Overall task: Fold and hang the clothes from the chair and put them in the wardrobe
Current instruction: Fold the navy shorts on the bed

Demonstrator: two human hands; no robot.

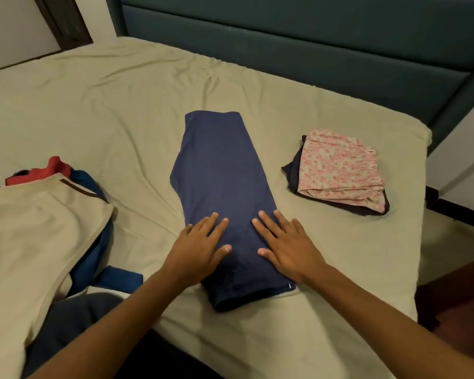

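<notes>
Navy folded garment lies under both flat palms, left hand and right hand, fingers spread wide (holding nothing). Folding step; next, probably fold the far end, beyond the fingertips, toward them.

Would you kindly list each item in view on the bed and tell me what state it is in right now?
Navy garment: folded lengthwise, lying flat, not yet folded small.
Left hand: open, pressing flat on the navy garment.
Right hand: open, pressing flat on the navy garment.
Pink floral garment: folded, stacked on a dark garment.
Beige garment: unfolded, on top of a heap.
Bed sheet: wrinkled.
</notes>
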